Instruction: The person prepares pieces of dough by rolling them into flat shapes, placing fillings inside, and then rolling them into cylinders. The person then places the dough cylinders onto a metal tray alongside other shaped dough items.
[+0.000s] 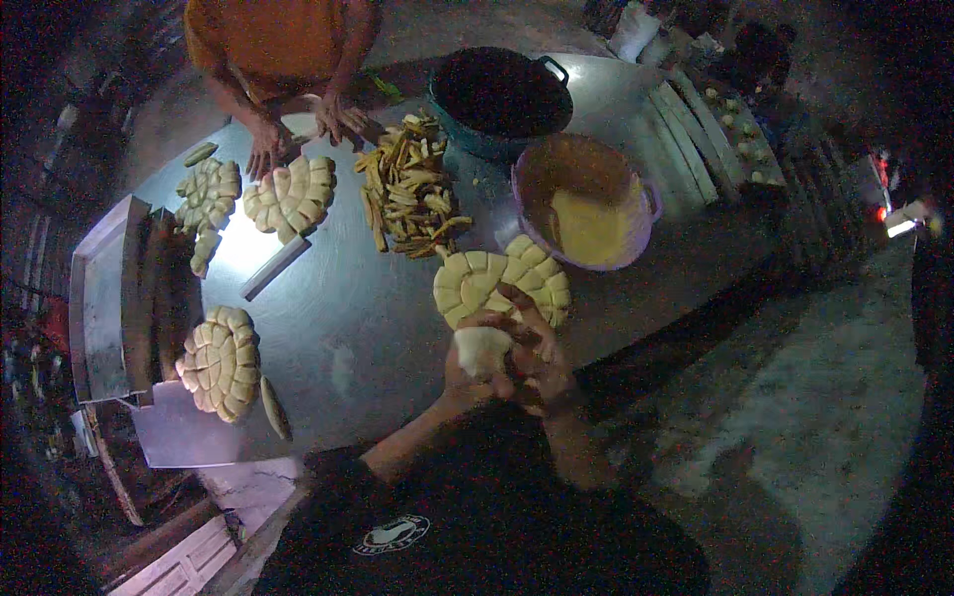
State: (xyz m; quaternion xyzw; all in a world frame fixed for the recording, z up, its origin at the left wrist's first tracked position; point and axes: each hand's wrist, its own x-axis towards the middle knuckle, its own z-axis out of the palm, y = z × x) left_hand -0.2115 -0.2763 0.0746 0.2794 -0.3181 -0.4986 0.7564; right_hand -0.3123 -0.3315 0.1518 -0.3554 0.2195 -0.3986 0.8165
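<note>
Above the table's near edge, my left hand (465, 381) cups a whitish lump of dough (482, 351). My right hand (543, 364) closes on the same lump from the other side, its fingers bent over the front. Part of the lump is hidden by the fingers. Just beyond my hands lies a flat, rounded cluster of cut pale dough pieces (472, 278), set edge to edge in curved rows. Behind that cluster is a heap of browned yellow strips (412, 189), whose kind I cannot make out.
A purple two-handled basin (636, 223) with yellow contents stands right of the heap, beside a dark green pot (462, 124). More dough clusters (221, 363) and a flat scraper-like bar (277, 268) lie left. Across the table (328, 338), a co-worker's hands (266, 144) touch dough. A metal tray (104, 288) stands at far left.
</note>
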